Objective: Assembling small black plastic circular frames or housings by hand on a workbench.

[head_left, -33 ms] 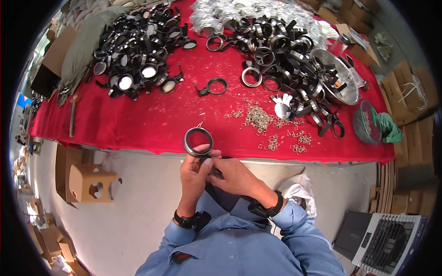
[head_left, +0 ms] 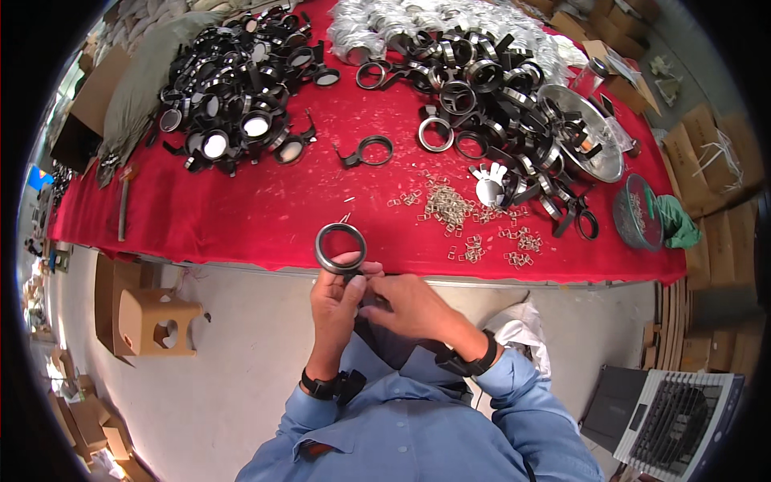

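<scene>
A round ring-shaped part [head_left: 340, 248] with a metal rim and a dark handle is held upright in front of the table edge. My left hand [head_left: 336, 296] grips it at the handle, thumb in front and fingers behind the ring. My right hand [head_left: 408, 305] is closed beside the handle with its fingers bent together. Whatever lies between those fingertips is hidden. Beyond the held part, a similar black ring with a handle [head_left: 374, 151] lies alone on the red cloth [head_left: 273, 217]. Small metal clips [head_left: 446, 202] lie in a heap to the right.
Piles of black handled parts stand at the left [head_left: 233, 88] and right [head_left: 482, 76]. A metal bowl [head_left: 617, 165], a clip-filled tub [head_left: 628, 218] and a green cloth [head_left: 681, 222] sit at the right. A hammer [head_left: 123, 210] lies far left; a tan stool [head_left: 138, 323] stands below.
The whole scene sits slightly further left in the picture. My hands keep nearly the same pose around the ring part.
</scene>
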Available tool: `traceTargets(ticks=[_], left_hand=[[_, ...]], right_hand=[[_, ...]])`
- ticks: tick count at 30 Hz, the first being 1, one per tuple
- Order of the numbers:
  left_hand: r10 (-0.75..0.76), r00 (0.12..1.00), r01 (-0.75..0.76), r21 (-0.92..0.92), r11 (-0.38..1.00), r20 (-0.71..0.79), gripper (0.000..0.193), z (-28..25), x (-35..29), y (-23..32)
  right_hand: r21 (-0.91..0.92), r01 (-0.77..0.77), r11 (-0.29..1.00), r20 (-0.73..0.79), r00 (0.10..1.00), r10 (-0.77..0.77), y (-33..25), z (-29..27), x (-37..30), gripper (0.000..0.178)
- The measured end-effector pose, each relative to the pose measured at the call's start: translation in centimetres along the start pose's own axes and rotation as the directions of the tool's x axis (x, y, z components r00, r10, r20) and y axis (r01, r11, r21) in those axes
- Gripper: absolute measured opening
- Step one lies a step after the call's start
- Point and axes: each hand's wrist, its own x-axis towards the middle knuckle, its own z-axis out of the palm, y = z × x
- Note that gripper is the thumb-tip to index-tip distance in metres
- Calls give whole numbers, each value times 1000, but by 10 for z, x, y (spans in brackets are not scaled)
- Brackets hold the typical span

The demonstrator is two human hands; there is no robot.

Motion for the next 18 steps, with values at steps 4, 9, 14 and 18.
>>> traceTargets(ticks=[4,9,14,18], left_hand=[[19,996,-12,80,997,-92,29,-9,2,-7],[-15,994,25,91,996,-106,29,-3,-10,-14],[-74,995,75,18,997,-63,29,0,-15,-20],[-72,996,74,32,997,-56,29,2,-14,-22]], right_hand=[[-200,40,979,-326,940,-105,42,-53,8,14],[-517,-265,814,-515,856,-49,85,-122,9,14],[-673,-536,510,-588,806,73,119,-147,-15,12],[-628,-545,556,-643,766,24,132,-164,-25,18]])
